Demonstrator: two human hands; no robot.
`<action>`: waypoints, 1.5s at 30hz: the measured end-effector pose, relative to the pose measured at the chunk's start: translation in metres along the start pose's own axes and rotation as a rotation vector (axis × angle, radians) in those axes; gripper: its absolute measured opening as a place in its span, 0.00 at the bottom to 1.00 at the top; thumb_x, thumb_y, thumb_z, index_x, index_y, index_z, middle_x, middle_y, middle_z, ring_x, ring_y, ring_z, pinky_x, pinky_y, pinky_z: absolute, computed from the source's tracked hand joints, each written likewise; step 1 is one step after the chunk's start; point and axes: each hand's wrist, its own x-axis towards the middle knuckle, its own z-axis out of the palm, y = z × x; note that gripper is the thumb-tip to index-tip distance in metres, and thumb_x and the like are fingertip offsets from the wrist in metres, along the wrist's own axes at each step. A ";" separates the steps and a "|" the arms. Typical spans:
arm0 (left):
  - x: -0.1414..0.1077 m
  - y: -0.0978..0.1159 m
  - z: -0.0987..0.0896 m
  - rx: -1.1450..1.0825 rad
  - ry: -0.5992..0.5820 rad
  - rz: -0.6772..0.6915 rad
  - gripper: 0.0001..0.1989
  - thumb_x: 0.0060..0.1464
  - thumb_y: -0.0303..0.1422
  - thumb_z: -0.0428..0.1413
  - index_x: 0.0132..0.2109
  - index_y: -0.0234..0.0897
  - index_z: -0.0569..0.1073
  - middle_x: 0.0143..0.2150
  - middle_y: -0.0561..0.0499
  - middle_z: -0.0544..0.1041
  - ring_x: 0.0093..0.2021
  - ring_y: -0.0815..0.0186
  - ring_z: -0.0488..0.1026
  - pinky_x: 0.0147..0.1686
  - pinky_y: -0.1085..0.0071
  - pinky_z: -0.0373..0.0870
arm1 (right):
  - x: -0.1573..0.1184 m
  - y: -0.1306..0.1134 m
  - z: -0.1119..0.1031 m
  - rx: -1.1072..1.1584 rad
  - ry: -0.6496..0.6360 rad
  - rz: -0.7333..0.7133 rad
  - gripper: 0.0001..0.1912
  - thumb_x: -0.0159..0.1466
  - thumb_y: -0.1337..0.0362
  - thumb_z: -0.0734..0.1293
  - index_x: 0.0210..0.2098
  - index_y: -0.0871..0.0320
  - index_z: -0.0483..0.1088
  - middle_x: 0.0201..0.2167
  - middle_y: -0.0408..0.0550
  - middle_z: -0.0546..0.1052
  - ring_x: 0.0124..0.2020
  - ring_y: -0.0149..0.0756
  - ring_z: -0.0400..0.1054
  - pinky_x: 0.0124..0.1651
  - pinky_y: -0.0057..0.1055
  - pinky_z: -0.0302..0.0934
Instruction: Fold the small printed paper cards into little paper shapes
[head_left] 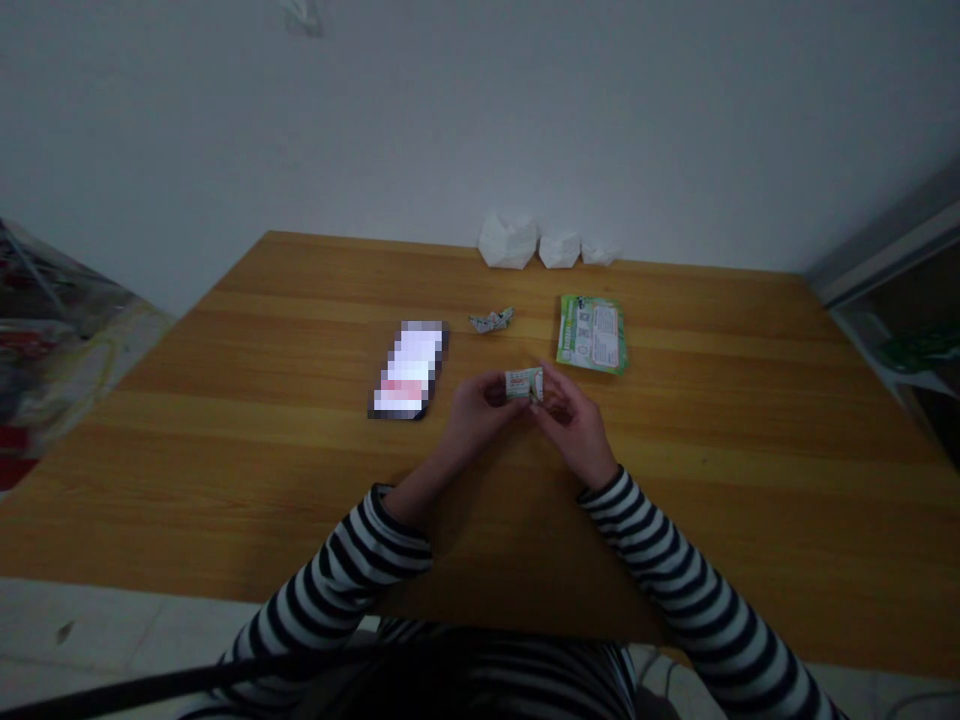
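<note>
My left hand (480,412) and my right hand (574,425) meet above the middle of the wooden table (225,490). Both pinch a small folded green-and-white printed paper wrapper (523,384) between their fingers. Its ends are partly hidden by my fingers. Just beyond my hands lies a crumpled paper wrapper (491,320). A flat green printed packet (592,334) lies beyond my right hand. A smartphone (410,370) with a blurred screen lies face up to the left of my left hand.
Three white crumpled paper lumps (508,240) stand at the table's far edge against the white wall (480,120). Striped sleeves cover both my arms. A dark cable (187,682) crosses the bottom of the view. Colourful plastic (45,350) lies beyond the table's left edge.
</note>
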 end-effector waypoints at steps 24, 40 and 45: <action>-0.003 0.008 -0.003 0.033 -0.150 -0.184 0.10 0.44 0.35 0.66 0.29 0.31 0.78 0.24 0.48 0.79 0.22 0.68 0.74 0.25 0.75 0.70 | -0.007 -0.012 -0.006 -0.623 0.132 -0.202 0.10 0.66 0.61 0.64 0.37 0.56 0.77 0.28 0.47 0.80 0.24 0.34 0.71 0.30 0.32 0.65; -0.006 0.015 0.007 -0.055 -0.090 -0.215 0.06 0.44 0.29 0.63 0.29 0.30 0.75 0.22 0.51 0.76 0.20 0.72 0.72 0.23 0.77 0.68 | -0.014 -0.008 0.001 -0.598 0.149 -0.334 0.07 0.65 0.66 0.64 0.39 0.55 0.75 0.47 0.53 0.81 0.38 0.41 0.79 0.45 0.42 0.73; -0.007 0.017 0.011 -0.067 -0.059 -0.206 0.05 0.48 0.29 0.60 0.30 0.30 0.75 0.21 0.51 0.76 0.19 0.71 0.72 0.22 0.77 0.69 | -0.015 -0.009 0.003 -0.469 0.210 -0.259 0.05 0.66 0.65 0.64 0.36 0.54 0.74 0.46 0.51 0.81 0.37 0.39 0.79 0.42 0.40 0.75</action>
